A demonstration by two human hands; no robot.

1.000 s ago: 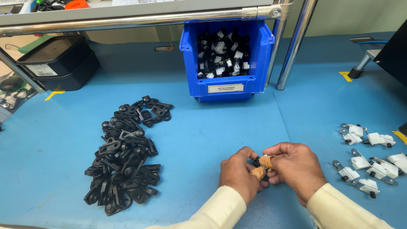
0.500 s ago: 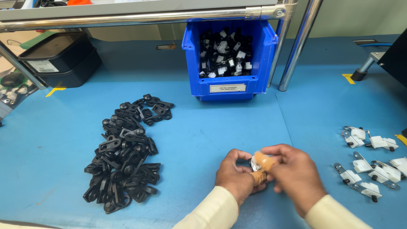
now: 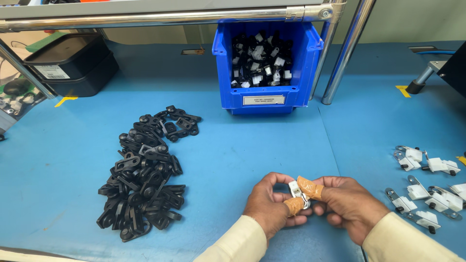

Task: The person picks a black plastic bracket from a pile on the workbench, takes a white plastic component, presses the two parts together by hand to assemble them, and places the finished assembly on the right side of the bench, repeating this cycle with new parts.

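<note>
While the left hand (image 3: pixel 272 206) and right hand (image 3: pixel 352 206) both pinch one small white-and-metal clip (image 3: pixel 296 189) near the bench's (image 3: pixel 242 145) front edge, about eight finished-looking white clips (image 3: pixel 427 187) lie by the right edge. One large heap of black brackets (image 3: pixel 143 170), too many to count, waits toward the left; one blue bin (image 3: pixel 267 92) stands at the back.

Open mat (image 3: pixel 252 145) is left before the bin (image 3: pixel 264 94); it is flanked by black brackets (image 3: pixel 141 170) leftward, white parts (image 3: pixel 429 189) rightward.
</note>
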